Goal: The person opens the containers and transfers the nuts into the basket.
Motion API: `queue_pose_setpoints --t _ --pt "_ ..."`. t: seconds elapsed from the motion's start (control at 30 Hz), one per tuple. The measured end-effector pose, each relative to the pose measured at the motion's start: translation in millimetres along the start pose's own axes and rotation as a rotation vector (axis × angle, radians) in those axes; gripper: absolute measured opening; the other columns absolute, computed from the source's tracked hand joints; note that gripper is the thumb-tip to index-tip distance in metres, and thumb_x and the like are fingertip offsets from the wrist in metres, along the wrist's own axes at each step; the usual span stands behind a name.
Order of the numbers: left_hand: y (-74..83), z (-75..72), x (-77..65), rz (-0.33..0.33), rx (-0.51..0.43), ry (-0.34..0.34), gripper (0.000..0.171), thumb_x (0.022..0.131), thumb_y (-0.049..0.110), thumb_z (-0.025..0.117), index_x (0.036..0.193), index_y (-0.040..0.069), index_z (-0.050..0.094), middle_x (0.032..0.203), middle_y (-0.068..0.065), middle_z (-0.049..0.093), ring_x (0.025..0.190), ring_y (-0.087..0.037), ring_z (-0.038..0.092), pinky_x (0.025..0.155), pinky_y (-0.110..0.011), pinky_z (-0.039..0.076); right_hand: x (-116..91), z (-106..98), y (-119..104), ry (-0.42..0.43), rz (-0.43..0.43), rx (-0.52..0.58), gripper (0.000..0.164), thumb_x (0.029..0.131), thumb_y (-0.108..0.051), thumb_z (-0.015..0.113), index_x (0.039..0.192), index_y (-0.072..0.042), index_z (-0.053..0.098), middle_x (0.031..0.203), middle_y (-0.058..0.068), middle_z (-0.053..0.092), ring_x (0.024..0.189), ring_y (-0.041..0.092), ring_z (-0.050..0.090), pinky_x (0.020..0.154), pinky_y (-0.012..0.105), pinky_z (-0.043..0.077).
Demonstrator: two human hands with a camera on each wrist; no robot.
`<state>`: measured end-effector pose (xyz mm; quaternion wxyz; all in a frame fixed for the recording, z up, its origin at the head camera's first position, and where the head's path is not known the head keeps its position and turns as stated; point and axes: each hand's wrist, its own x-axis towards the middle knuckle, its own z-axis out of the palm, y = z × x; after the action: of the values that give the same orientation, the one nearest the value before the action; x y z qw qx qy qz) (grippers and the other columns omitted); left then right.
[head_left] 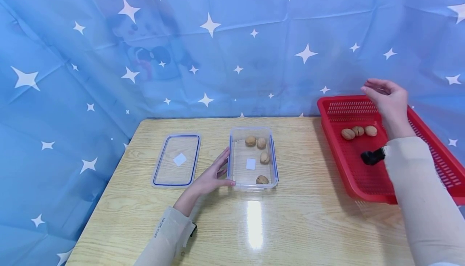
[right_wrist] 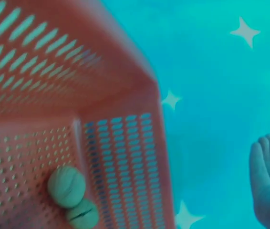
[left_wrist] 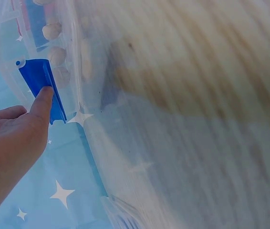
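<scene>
The left hand (head_left: pixel 210 180) rests against the left side of a clear plastic box (head_left: pixel 237 169), thumb at its near corner and fingers straight along the wall. In the left wrist view a digit touches the box's blue latch (left_wrist: pixel 40 78). Several walnuts (head_left: pixel 264 158) lie in the box, mostly along its far and right sides. Above the red basket (head_left: pixel 336 153) hovers the right hand (head_left: pixel 390 98), fingers loosely bent, with nothing visible in it. Three walnuts (head_left: pixel 358 131) sit together on the basket floor; two walnuts (right_wrist: pixel 67 186) show in the right wrist view.
A clear lid (head_left: pixel 177 161) with a blue seal lies on the wooden table (head_left: pixel 290 225) left of the box. Behind the table hangs a blue curtain (head_left: pixel 225 76) with white stars. The basket's raised rim stands at the table's right side.
</scene>
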<state>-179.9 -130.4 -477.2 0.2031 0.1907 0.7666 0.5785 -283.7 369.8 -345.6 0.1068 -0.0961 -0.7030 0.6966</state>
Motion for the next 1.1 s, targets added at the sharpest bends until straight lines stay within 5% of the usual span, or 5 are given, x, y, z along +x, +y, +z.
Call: queue_pose_setpoints --t 0.33,1.1 --pt "1.5 0.8 -0.4 0.005 -0.001 -0.002 0.105 0.085 0.003 0.076 0.162 0.012 0.004 0.17 -0.004 -0.006 0.156 -0.035 0.01 0.127 -0.048 0.023 -15.3 30.2 -18.9 -0.035 -0.09 0.045 0.049 0.085 -0.025 0.079 0.131 -0.016 0.065 0.11 -0.014 0.068 0.1 -0.003 0.061 0.075 0.002 0.051" --pt "1.1 1.1 -1.2 0.005 0.004 -0.004 0.105 0.086 0.002 0.075 0.161 0.011 0.003 0.17 -0.006 -0.006 0.155 -0.036 0.01 0.127 -0.048 0.023 -43.6 114.3 -22.0 -0.071 -0.166 -0.113 0.051 0.089 -0.032 0.075 0.135 -0.015 0.061 0.121 -0.009 0.066 0.106 -0.002 0.059 0.081 0.002 0.051"
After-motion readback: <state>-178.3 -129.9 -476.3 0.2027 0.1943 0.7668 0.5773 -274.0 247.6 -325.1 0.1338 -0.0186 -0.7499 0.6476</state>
